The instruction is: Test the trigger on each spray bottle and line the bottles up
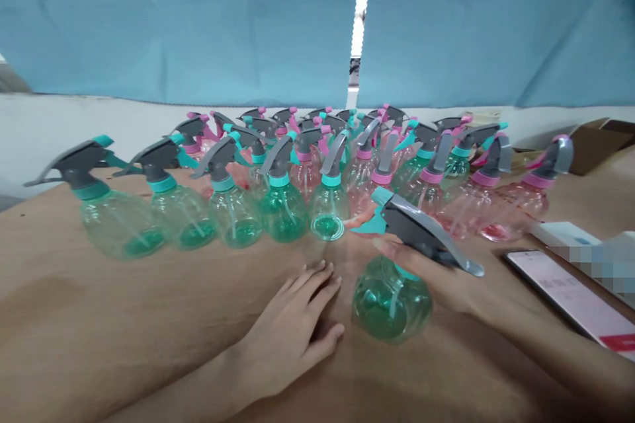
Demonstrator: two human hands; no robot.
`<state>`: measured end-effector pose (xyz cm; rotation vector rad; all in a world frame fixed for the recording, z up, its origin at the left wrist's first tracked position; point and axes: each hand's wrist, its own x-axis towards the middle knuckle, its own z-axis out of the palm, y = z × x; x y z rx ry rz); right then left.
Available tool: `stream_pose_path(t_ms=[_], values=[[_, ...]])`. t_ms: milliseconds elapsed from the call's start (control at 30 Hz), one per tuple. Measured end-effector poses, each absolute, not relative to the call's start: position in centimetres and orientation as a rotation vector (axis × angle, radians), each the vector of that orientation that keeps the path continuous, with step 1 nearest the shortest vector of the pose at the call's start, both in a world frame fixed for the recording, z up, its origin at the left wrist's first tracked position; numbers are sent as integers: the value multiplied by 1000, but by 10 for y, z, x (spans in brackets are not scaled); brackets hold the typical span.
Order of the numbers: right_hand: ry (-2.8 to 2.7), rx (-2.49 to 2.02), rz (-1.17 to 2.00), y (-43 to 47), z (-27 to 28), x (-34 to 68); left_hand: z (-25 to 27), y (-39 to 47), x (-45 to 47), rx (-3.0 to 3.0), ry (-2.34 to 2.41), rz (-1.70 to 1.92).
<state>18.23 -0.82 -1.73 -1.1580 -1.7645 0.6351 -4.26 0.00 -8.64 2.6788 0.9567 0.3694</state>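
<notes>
My right hand [436, 271] is wrapped round the neck of a green spray bottle [387, 307], just below its grey and turquoise trigger head. The bottle tilts slightly, and whether its base touches the table I cannot tell. To its left, my left hand [297, 324] lies palm down on the wooden table [173, 330] with the fingers stretched out, holding nothing. Beyond both hands stand several more spray bottles. A row of green ones, among them a darker green bottle [284, 211], is on the left and centre; pink ones, such as a pink bottle [518, 205], are on the right.
At the right edge lies a phone [565, 291] with its screen lit, beside a white box [565, 235]. An open cardboard box [598, 145] sits at the back right. Blue cloth [198, 26] hangs behind the bottles, above a white wall strip [89, 125].
</notes>
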Motion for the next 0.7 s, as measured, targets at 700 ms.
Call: stream_pose_path(t_ms=[700], values=[[-1824, -1087, 567, -9, -17, 187, -87, 0, -43, 2820, 961, 306]])
